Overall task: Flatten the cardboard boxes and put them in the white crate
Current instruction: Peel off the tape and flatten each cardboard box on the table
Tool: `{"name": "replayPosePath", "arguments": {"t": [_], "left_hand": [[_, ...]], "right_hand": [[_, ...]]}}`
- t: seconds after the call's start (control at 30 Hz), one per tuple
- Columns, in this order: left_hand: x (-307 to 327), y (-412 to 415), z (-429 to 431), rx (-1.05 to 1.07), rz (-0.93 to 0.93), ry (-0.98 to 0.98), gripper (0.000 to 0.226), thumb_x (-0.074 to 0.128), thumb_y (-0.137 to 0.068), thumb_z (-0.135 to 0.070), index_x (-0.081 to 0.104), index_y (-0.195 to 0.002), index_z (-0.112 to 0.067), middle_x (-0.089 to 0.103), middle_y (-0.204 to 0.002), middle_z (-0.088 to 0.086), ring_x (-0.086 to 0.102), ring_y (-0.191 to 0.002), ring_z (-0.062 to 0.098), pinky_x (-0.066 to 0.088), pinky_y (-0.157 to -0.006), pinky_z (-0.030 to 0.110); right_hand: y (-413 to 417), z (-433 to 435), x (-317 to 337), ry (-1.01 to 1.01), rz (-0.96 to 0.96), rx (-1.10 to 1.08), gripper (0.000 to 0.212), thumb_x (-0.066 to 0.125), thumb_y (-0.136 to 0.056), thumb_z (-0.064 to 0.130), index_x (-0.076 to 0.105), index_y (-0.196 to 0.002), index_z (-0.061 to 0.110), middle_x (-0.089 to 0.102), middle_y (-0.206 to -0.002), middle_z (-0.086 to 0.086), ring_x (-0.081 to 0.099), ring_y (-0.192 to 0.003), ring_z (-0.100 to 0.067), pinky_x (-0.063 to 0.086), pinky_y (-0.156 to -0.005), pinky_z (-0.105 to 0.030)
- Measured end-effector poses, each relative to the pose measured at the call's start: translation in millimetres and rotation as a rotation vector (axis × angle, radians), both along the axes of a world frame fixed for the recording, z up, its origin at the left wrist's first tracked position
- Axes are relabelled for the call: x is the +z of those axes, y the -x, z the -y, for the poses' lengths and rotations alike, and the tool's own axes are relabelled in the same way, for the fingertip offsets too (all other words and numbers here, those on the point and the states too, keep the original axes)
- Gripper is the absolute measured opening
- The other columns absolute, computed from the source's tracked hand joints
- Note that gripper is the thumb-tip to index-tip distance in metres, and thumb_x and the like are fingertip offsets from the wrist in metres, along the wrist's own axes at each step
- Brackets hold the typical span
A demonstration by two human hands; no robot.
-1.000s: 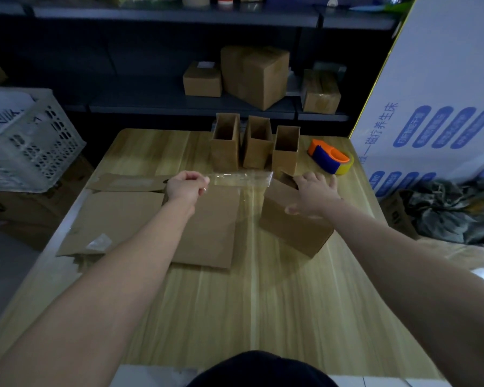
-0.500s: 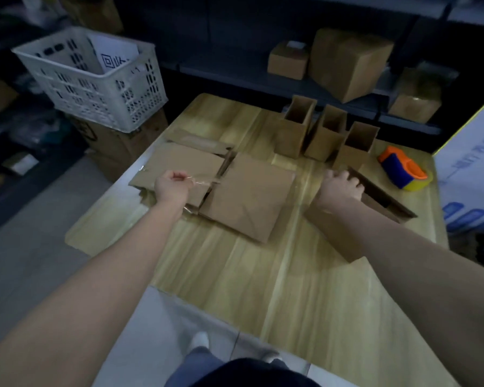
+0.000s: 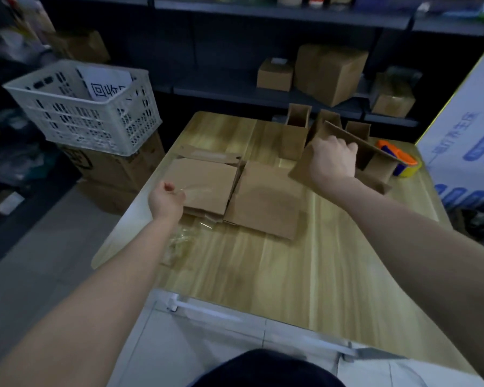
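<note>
Two flattened cardboard boxes (image 3: 263, 199) lie side by side on the wooden table (image 3: 263, 269). My left hand (image 3: 166, 199) hovers at their left edge, fingers curled round a strip of clear tape. My right hand (image 3: 331, 160) grips a brown cardboard box (image 3: 302, 166) with an open flap, lifted and tilted off the table at the right. Three upright open boxes (image 3: 295, 132) stand at the table's far side. The white crate (image 3: 87, 107) sits on a carton to the left of the table.
An orange, blue and yellow tape dispenser (image 3: 400, 160) lies at the table's far right. Crumpled clear tape (image 3: 179, 241) rests near the left edge. Dark shelves (image 3: 291, 88) with sealed cartons stand behind. A large white printed box (image 3: 464, 152) stands on the right.
My left hand pulled the tape strip off the box and drew it left and nearer. My right hand lifted and tilted its box. The view swung left, bringing the crate into sight.
</note>
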State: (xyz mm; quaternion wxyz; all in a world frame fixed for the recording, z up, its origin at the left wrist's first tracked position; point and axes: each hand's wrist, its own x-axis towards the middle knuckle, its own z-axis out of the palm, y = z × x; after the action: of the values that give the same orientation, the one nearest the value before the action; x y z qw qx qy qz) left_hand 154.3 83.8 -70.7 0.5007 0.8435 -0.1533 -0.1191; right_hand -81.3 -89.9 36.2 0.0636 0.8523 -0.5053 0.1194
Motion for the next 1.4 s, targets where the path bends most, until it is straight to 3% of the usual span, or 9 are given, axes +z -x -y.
{"name": "replayPosePath", "arguments": {"t": [0.13, 0.3, 0.47, 0.7, 0.87, 1.03, 1.13, 1.3, 1.4], "left_hand": [[-15, -16, -30, -0.1, 0.204, -0.087, 0.025, 0.051, -0.075, 0.012, 0.044, -0.083, -0.011, 0.046, -0.09, 0.008, 0.041, -0.082, 0.022, 0.035, -0.07, 0.028], [-30, -15, -64, -0.313, 0.436, -0.335, 0.033, 0.049, -0.08, 0.015, 0.052, -0.108, -0.002, 0.05, -0.106, 0.013, 0.044, -0.101, 0.029, 0.039, -0.087, 0.036], [-77, -13, -68, -0.593, 0.236, -0.512, 0.021, 0.043, -0.093, -0.005, 0.059, -0.105, -0.013, 0.053, -0.098, 0.013, 0.052, -0.074, 0.021, 0.042, -0.068, 0.032], [-105, -11, -59, -0.877, 0.111, -0.731, 0.055, 0.062, -0.09, -0.031, 0.046, -0.138, -0.01, 0.04, -0.145, 0.011, 0.041, -0.132, 0.027, 0.033, -0.11, 0.036], [-107, -21, -54, -0.871, 0.191, -0.685, 0.029, 0.044, -0.098, -0.01, 0.063, -0.119, -0.003, 0.054, -0.133, 0.014, 0.052, -0.119, 0.028, 0.039, -0.096, 0.027], [-107, -22, -56, -0.889, 0.171, -0.789, 0.041, 0.042, -0.095, -0.01, 0.036, -0.135, -0.011, 0.033, -0.137, 0.017, 0.042, -0.122, 0.036, 0.038, -0.104, 0.044], [-103, -20, -55, -0.866, 0.159, -0.793, 0.04, 0.04, -0.095, -0.004, 0.039, -0.134, -0.008, 0.033, -0.136, 0.019, 0.042, -0.122, 0.037, 0.041, -0.102, 0.043], [-93, -26, -56, -0.917, 0.141, -0.721, 0.028, 0.045, -0.09, 0.011, 0.059, -0.114, 0.006, 0.057, -0.12, 0.023, 0.058, -0.09, 0.027, 0.04, -0.059, 0.015], [-96, -26, -58, -0.871, 0.162, -0.713, 0.027, 0.045, -0.091, 0.01, 0.064, -0.105, -0.003, 0.053, -0.118, 0.017, 0.049, -0.079, 0.016, 0.04, -0.059, 0.017]], "right_hand": [[-37, -39, 6, 0.026, 0.042, 0.109, 0.03, 0.049, -0.09, 0.006, 0.059, -0.118, 0.011, 0.059, -0.112, -0.016, 0.052, -0.11, -0.034, 0.033, -0.099, -0.045], [-66, -76, -13, -0.021, 0.076, 0.15, 0.037, 0.049, -0.09, 0.003, 0.055, -0.125, 0.013, 0.057, -0.115, -0.013, 0.051, -0.112, -0.031, 0.032, -0.101, -0.043], [-74, -91, -35, -0.077, 0.084, 0.15, 0.045, 0.046, -0.087, -0.002, 0.053, -0.129, 0.013, 0.058, -0.113, -0.013, 0.051, -0.108, -0.031, 0.032, -0.099, -0.041], [-70, -100, -44, -0.095, 0.067, 0.121, 0.049, 0.047, -0.084, -0.004, 0.051, -0.131, 0.011, 0.057, -0.111, -0.014, 0.051, -0.106, -0.031, 0.032, -0.098, -0.041], [-68, -103, -43, -0.094, 0.072, 0.116, 0.046, 0.051, -0.085, -0.001, 0.052, -0.129, 0.011, 0.058, -0.111, -0.014, 0.052, -0.106, -0.031, 0.032, -0.098, -0.041], [-70, -105, -48, -0.09, 0.075, 0.115, 0.05, 0.049, -0.085, -0.002, 0.05, -0.133, 0.012, 0.058, -0.113, -0.014, 0.051, -0.108, -0.031, 0.032, -0.098, -0.041], [-70, -105, -50, -0.089, 0.076, 0.12, 0.049, 0.048, -0.085, -0.002, 0.051, -0.132, 0.012, 0.058, -0.112, -0.014, 0.051, -0.108, -0.032, 0.032, -0.098, -0.042], [-73, -105, -53, -0.1, 0.086, 0.132, 0.051, 0.049, -0.085, -0.002, 0.051, -0.134, 0.014, 0.058, -0.113, -0.013, 0.051, -0.109, -0.031, 0.032, -0.098, -0.042], [-73, -106, -55, -0.113, 0.075, 0.147, 0.051, 0.052, -0.085, 0.0, 0.051, -0.133, 0.015, 0.058, -0.113, -0.012, 0.051, -0.109, -0.029, 0.033, -0.098, -0.041]]}}
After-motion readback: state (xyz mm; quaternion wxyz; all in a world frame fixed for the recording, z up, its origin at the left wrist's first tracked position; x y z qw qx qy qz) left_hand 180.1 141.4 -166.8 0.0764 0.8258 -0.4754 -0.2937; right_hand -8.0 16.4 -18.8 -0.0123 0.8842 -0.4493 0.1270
